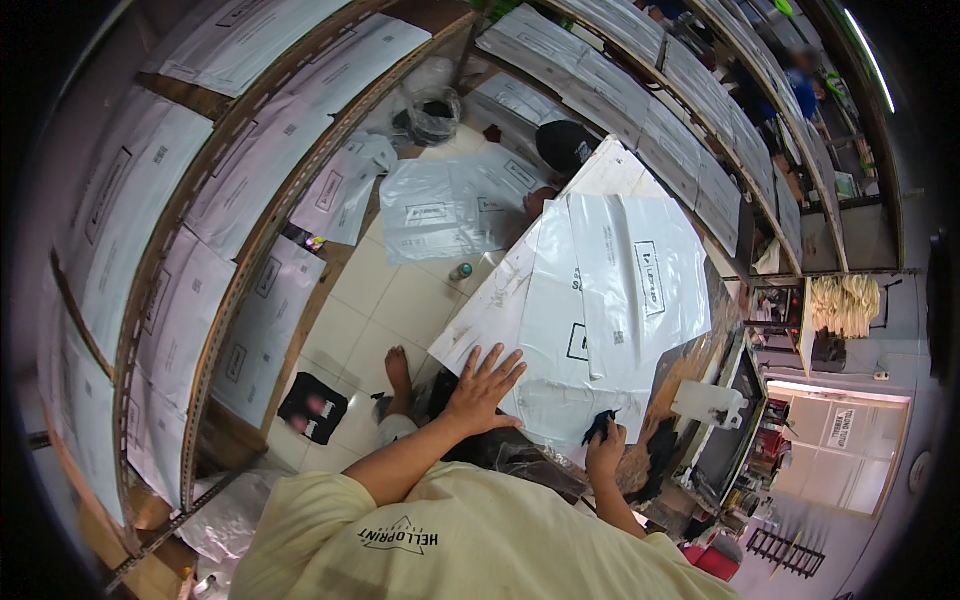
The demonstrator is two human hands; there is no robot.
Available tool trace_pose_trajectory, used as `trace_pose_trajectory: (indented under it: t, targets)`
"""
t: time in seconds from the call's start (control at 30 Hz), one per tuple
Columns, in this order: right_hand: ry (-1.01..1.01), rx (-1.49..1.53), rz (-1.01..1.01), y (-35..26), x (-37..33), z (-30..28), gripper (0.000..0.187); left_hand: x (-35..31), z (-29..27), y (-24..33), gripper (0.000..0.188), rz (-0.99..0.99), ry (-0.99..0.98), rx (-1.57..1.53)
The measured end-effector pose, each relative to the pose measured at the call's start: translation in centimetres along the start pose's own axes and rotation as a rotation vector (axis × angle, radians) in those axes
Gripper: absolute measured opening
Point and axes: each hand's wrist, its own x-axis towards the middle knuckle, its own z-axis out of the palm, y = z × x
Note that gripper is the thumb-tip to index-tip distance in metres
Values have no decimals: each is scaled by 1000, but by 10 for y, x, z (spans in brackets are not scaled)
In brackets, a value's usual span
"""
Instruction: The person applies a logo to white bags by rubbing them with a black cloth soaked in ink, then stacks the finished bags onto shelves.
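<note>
White printed plastic bags lie overlapped on a tilted-looking white work board (492, 303). The upper bag (625, 240) partly covers another white bag (548, 300) below it. My left hand (487, 392) rests flat with fingers spread at the left edge of the lower bag and the board. A bunched black cloth (598, 428) is gripped in my right hand (606, 455), against the near edge of the lower bag. Part of the cloth is hidden by my fingers.
Shelves of white packages (175, 330) rise at left; more shelving (640, 110) stands behind. Beyond the board, a person in a black cap (565, 147) is beside white bags (445, 210) on the floor. A white plastic container (708, 403) sits right of the board.
</note>
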Motion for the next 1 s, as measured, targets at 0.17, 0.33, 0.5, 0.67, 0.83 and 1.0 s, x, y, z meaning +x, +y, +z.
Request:
trace_pose_trajectory:
  t: [0.17,0.33,0.5,0.67,0.83,1.0]
  targets:
    - [26,0,-45,-2,0,-2,40,0,3,0,114,-16,-24,-16]
    - [14,10,-14,-3,3,-3,40,1,3,0,114,-12,-28,-15]
    - [8,11,-7,-2,7,-5,40,1,0,0,114,-10,-39,-3]
    - [-2,-29,1,5,5,1,39,2,-3,2,114,-18,-43,-11]
    - [41,-34,-33,0,1,2,40,1,-5,2,112,-11,-36,-4]
    - [58,-34,-17,-3,2,1,40,1,-1,-1,112,-12,-35,-5]
